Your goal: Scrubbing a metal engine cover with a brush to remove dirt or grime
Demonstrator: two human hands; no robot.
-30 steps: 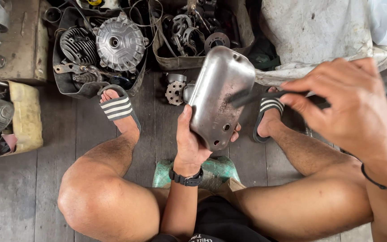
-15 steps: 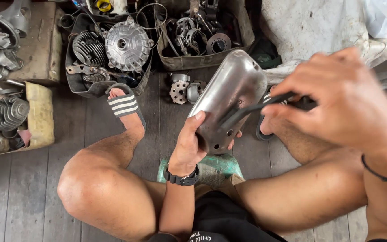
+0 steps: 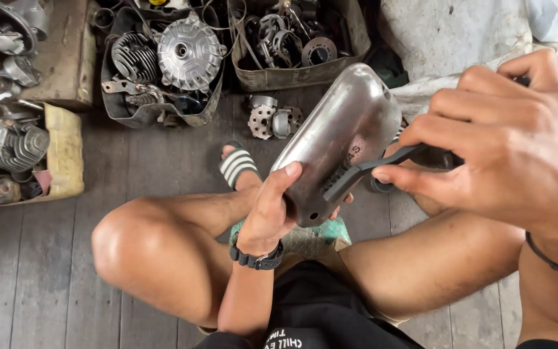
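The left hand (image 3: 272,210) grips the lower end of a dull grey metal engine cover (image 3: 340,139), thumb over the near face and fingers wrapped behind, holding it tilted up above the person's lap. The right hand (image 3: 511,148) has its fingers closed tight round the handle of a black wire brush (image 3: 372,171), whose bristled head lies against the cover's face near the lower edge. A black wristwatch (image 3: 258,257) sits on the left wrist and a thin dark band (image 3: 550,258) on the right. Beyond the cover, on the grey plank floor (image 3: 33,271), a striped sandal (image 3: 237,165) covers one foot; the other foot is mostly hidden behind the cover and brush. Just past the sandal lies a small sprocket-like part (image 3: 272,119). Farther off, a dark tray (image 3: 121,106) holds a finned cylinder (image 3: 130,58) and a round ribbed hub (image 3: 188,52), and a box (image 3: 305,74) beside it is crammed with small metal parts. At the left edge a yellowish container (image 3: 66,152) holds what seems to be another finned engine piece (image 3: 11,145). A patterned green cushion (image 3: 321,236) shows under the person.
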